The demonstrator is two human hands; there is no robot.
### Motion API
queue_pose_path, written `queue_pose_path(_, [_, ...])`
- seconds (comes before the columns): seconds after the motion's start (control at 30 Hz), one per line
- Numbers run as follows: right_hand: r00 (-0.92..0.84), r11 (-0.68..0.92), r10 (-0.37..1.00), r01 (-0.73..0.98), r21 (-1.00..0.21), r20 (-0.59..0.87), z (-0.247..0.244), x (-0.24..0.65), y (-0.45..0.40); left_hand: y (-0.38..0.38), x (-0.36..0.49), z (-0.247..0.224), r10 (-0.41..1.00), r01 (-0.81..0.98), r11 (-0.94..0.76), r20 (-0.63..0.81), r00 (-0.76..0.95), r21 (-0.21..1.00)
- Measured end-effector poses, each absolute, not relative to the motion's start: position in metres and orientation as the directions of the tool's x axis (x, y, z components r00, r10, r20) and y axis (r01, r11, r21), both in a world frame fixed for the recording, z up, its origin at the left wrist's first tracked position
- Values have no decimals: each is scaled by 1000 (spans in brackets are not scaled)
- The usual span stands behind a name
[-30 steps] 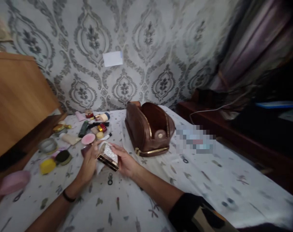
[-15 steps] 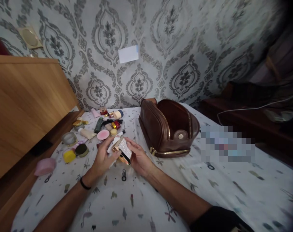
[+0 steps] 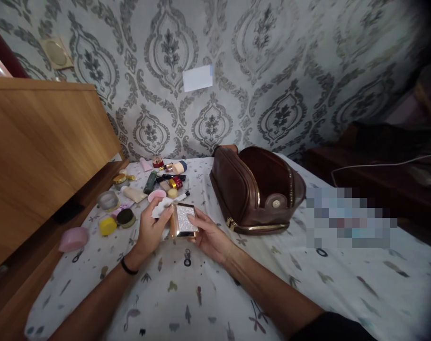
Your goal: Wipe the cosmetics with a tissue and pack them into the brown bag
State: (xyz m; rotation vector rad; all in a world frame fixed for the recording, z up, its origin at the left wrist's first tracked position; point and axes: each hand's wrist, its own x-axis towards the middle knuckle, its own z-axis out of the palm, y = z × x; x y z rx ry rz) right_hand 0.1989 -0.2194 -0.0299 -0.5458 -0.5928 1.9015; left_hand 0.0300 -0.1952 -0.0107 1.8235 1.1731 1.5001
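I could slide a hand along the near part of the cloth-covered surface, with only the left forearm and right forearm crossing it. A narrow lane runs to the far edge between the brown bag and the cosmetics; the gold box and right hand block its near end. The bag's mouth gapes for me. A wooden cabinet bars the left edge, a pink tub beside it. The wall closes the far edge. Pixelation hides a patch towards the right edge.
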Motion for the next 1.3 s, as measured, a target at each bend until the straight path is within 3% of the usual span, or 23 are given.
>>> queue_pose_path(0.17, [-325,-324,940,-745,-583,-107,-32,198,-216,-192,24,-21,793,300,-608,547,267,735])
queue_pose_path(0.3, [-317,-314,943,-752,-579,-99,-30,200,-216,-189,23,-21,750,369,-662,561,351,653])
queue_pose_path(0.53, [-333,-310,940,-744,-592,-73,-31,201,-217,-191,27,-14,798,391,-602,538,272,696])
queue_pose_path(0.7, [-315,-345,936,-721,-601,-159,-39,201,-211,-194,28,-14,841,338,-538,518,155,772])
queue_pose_path(1.03, [-299,-317,944,-708,-631,-139,-38,200,-214,-192,31,-13,810,376,-557,584,50,741])
queue_pose_path(1.3, [-309,-303,946,-741,-599,-96,-40,199,-212,-189,21,-16,714,380,-700,592,374,604])
